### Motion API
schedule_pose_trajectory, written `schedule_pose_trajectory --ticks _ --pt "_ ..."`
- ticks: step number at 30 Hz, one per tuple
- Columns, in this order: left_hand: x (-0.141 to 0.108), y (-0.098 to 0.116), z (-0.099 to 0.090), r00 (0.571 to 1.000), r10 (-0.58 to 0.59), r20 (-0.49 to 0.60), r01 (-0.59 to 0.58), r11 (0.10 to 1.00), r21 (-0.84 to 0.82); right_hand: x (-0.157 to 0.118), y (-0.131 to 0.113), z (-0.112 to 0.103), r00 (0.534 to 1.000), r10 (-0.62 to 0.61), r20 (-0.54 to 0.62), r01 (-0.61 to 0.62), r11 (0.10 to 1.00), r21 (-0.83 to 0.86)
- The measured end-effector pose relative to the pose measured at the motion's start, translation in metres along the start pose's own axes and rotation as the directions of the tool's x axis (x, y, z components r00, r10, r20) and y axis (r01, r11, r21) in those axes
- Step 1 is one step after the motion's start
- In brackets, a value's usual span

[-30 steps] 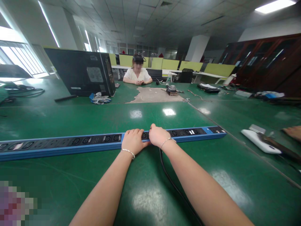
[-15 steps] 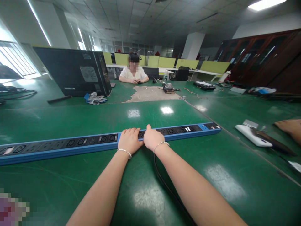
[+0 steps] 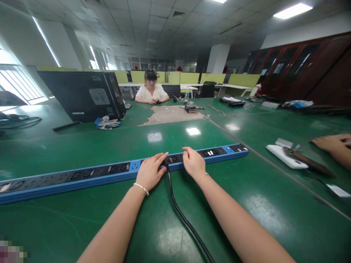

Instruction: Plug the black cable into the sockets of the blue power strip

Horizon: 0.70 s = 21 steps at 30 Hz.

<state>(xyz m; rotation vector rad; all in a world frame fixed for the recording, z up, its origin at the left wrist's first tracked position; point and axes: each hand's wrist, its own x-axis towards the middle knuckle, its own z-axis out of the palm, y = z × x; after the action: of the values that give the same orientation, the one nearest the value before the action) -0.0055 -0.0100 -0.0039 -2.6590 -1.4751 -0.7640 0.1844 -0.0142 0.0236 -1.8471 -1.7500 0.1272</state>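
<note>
A long blue power strip (image 3: 65,187) with black sockets lies slanting across the green table. A black plug (image 3: 166,161) stands at one of its sockets near the middle, and a thick black cable (image 3: 175,206) runs from it toward me. My left hand (image 3: 149,171) lies over the strip, its thumb and fingers closed about the plug. Farther right, apart from the plug, my right hand (image 3: 195,164) is over the strip with its fingers curled. Its fingertips are mostly hidden, so I cannot tell what they grip, if anything.
A black computer case (image 3: 85,95) and work gloves (image 3: 107,123) stand back left. Across the table sits a person (image 3: 152,94). A white device (image 3: 286,156) with a brown part lies at the right, near another person's hand (image 3: 333,146). A bare patch (image 3: 170,115) shows in the tabletop.
My right hand has moved right along the strip, away from my left hand, uncovering the plug and the upper cable. My left hand stays over the strip. The view has tilted up slightly.
</note>
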Motion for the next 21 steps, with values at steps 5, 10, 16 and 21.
schedule_pose_trajectory --ticks 5,10,16,21 --pt "0.009 0.010 0.008 0.998 -0.043 -0.039 0.044 0.999 0.028 -0.006 0.037 0.013 0.967 -0.239 -0.088 0.225 0.964 -0.139" --pt "0.018 0.014 0.007 0.998 -0.063 -0.012 0.063 0.997 0.039 -0.008 0.042 0.022 0.966 -0.258 -0.001 0.254 0.951 -0.178" --pt "0.017 0.015 0.007 0.998 -0.057 -0.035 0.058 0.998 0.020 -0.009 0.043 0.016 0.952 -0.300 0.068 0.307 0.926 -0.220" --pt "0.010 0.012 0.020 0.989 -0.028 -0.148 0.034 0.999 0.035 -0.008 0.045 0.019 0.950 -0.305 0.058 0.310 0.922 -0.230"
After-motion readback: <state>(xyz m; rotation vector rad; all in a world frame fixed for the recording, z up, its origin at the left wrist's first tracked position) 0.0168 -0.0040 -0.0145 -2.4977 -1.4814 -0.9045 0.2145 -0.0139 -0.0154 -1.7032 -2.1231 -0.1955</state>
